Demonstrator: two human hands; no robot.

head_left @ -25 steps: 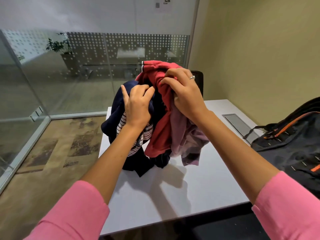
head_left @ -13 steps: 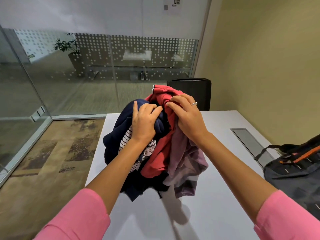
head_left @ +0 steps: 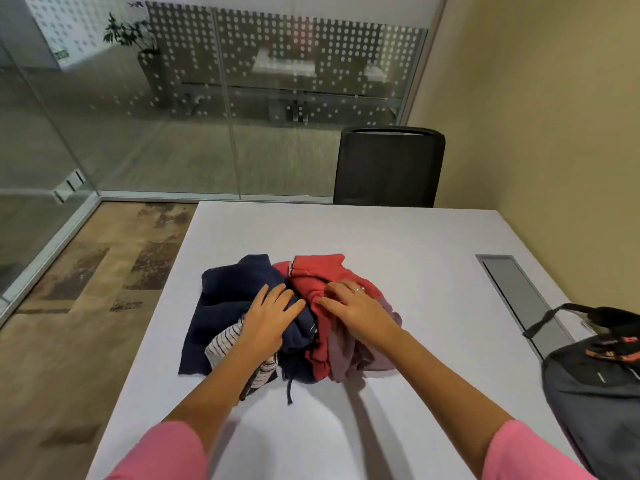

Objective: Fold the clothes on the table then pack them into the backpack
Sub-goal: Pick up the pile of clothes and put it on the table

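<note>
While the left hand (head_left: 273, 315) rests flat, fingers straight, on the clothes (head_left: 242, 306), the right hand (head_left: 349, 306) lies open beside the backpack (head_left: 588, 382).

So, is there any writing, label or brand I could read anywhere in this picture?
None is readable.
Small green sign behind the glass wall: too blurred.
Dark grey backpack with orange trim: no legible brand.
Crumpled pile of clothes: no print visible.

A white table (head_left: 398, 244) stands by a yellowish wall (head_left: 554, 116). A black chair (head_left: 388, 168) sits behind it; dotted glass partitions (head_left: 277, 81) show what seems a potted plant (head_left: 135, 32) beyond.
</note>
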